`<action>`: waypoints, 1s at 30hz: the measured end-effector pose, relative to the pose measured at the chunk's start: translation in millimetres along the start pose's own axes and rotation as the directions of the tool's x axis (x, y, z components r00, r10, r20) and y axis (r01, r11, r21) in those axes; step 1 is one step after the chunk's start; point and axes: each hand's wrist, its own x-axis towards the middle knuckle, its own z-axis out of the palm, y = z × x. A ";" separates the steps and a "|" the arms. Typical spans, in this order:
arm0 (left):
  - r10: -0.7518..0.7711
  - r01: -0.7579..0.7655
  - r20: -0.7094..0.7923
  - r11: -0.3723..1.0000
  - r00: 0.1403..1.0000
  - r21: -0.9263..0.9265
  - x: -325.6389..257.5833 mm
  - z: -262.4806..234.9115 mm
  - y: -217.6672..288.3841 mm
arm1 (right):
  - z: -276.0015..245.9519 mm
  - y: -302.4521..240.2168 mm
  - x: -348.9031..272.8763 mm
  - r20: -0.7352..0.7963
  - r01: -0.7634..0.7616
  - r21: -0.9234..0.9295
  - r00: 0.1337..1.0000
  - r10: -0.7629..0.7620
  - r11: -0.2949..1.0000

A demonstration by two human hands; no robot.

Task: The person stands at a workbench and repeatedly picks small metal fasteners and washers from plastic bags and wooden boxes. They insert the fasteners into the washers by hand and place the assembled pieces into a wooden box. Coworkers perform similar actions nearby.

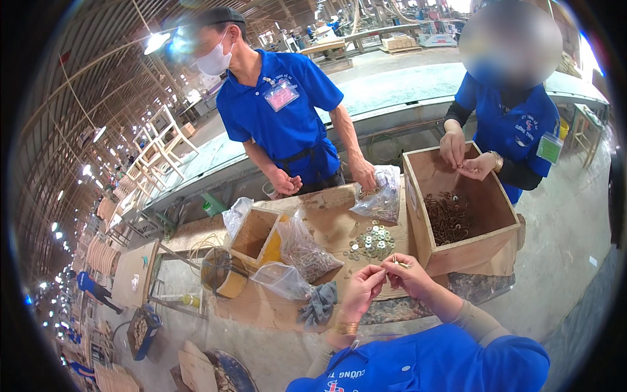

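Observation:
My left hand [363, 291] and my right hand [410, 277] meet above the near edge of the wooden worktable [332, 215]. Brassy bolts [403, 264] poke out from the fingers of my right hand. The left fingertips are pinched together against the right ones; whatever they hold is too small to make out. Just beyond my hands lies a loose pile of metal washers [373, 242]. To their right stands a large wooden box [467, 256] with many bolts [449, 219] on its bottom.
Left of the washers are a clear bag of bolts [307, 255], a small wooden box [256, 235] and a grey glove [319, 306]. Across the table, one co-worker [287, 111] reaches into another plastic bag [382, 197]; a second co-worker [503, 130] works with both hands over the large box.

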 end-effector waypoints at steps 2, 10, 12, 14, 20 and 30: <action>0.003 -0.003 0.011 1.000 1.000 0.010 2.5 4.2 -2.6 | 3.3 -5.9 -2.8 -0.110 0.088 -0.099 0.989 -0.099 0.991; -0.091 0.026 -0.142 0.914 0.986 -0.405 0.3 3.0 -17.1 | -14.7 -16.6 -7.0 -0.130 0.142 -0.291 0.974 -0.186 0.946; -0.145 0.055 -0.181 0.902 0.973 -0.429 0.1 -32.1 -52.4 | -15.8 -21.9 -7.7 -0.090 0.122 -0.285 0.984 -0.153 0.951; -0.187 0.079 -0.207 0.893 0.960 -0.442 -5.8 -52.4 -73.4 | -12.4 -26.2 -9.1 -0.046 0.071 -0.310 0.995 -0.089 0.948; -0.181 0.112 -0.157 0.921 0.971 -0.373 -6.5 -53.0 -72.3 | 3.3 -38.8 -18.7 0.036 -0.009 -0.294 0.999 0.021 0.956; 0.023 -0.015 0.069 0.992 0.997 -0.125 40.1 27.3 33.2 | -0.8 -99.3 -22.7 -0.094 0.312 -0.524 0.904 -0.418 0.792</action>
